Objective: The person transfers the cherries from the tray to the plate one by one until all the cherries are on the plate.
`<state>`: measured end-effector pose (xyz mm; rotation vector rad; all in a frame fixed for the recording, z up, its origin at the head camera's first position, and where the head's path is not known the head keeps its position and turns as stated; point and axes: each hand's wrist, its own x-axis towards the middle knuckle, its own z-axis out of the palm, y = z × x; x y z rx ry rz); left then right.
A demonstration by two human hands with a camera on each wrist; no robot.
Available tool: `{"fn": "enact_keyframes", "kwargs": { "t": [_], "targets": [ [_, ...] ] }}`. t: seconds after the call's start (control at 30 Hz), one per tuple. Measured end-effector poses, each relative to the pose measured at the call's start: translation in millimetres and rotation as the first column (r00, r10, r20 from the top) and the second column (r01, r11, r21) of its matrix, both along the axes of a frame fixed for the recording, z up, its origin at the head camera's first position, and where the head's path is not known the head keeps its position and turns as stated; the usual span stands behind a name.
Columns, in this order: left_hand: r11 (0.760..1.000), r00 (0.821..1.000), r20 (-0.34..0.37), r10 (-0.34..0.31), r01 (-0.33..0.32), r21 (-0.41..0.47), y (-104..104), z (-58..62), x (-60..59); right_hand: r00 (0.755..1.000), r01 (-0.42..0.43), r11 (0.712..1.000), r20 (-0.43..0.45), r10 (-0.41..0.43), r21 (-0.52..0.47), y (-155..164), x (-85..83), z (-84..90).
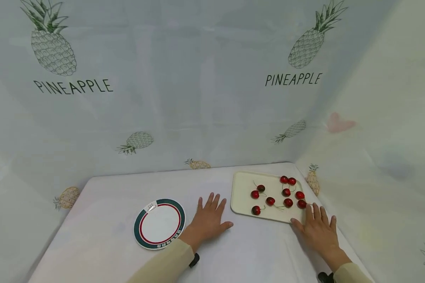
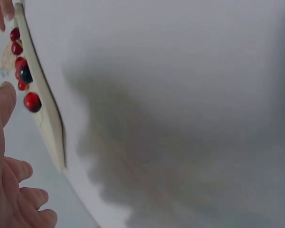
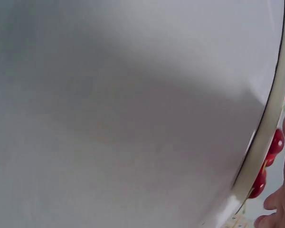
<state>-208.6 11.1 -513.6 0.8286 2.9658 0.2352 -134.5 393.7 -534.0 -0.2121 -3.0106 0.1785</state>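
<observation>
My left hand (image 1: 208, 220), fingers spread, is between a round plate (image 1: 161, 225) and a cream tray (image 1: 241, 198). The plate is white with a green band and a red ring. Red cherries (image 1: 270, 201) with thin stems lie scattered in the tray, several of them toward its right side. At the tray's front right corner is my right hand (image 1: 318, 232), its fingers extended and overlapping the edge close to a cherry (image 1: 302, 204). Both hands hold nothing. In the left wrist view, the left thumb (image 2: 2, 102) appears beside the tray's side wall (image 2: 50, 118).
A white cloth covers the table (image 1: 102, 228). Behind it hangs a pale curtain (image 1: 184, 98) printed with pineapples, and similar fabric runs along the right side. The tray stands near the table's back right corner.
</observation>
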Motion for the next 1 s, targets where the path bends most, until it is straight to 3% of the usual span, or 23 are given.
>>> {"fn": "enact_keyframes", "kwargs": {
  "t": [0.2,0.37,0.5,0.77,1.0],
  "targets": [
    [0.998,0.997,0.060,-0.056,0.057,-0.008,30.6,-10.4,-10.2,0.996,-0.001,0.999,0.095,0.005,-0.040,5.8,-6.6,-2.0],
    [0.993,0.989,0.103,-0.107,0.112,-0.044,44.4,-12.6,-9.2,0.990,0.002,0.998,0.137,0.007,-0.064,7.1,-11.0,-2.8],
    [0.985,0.987,0.096,-0.126,0.136,-0.109,49.8,-13.0,-8.2,0.989,0.002,0.998,0.149,0.008,-0.068,8.4,-11.0,-1.5],
    [0.977,0.987,0.098,-0.127,0.141,-0.157,44.8,-15.6,-4.6,0.986,-0.031,0.994,0.159,0.048,-0.108,3.7,-11.0,-2.9],
    [0.978,0.984,0.115,-0.137,0.153,-0.145,25.3,-18.2,4.1,0.981,-0.083,0.988,0.167,0.103,-0.128,-5.6,-14.2,-4.5]
  ]
}}
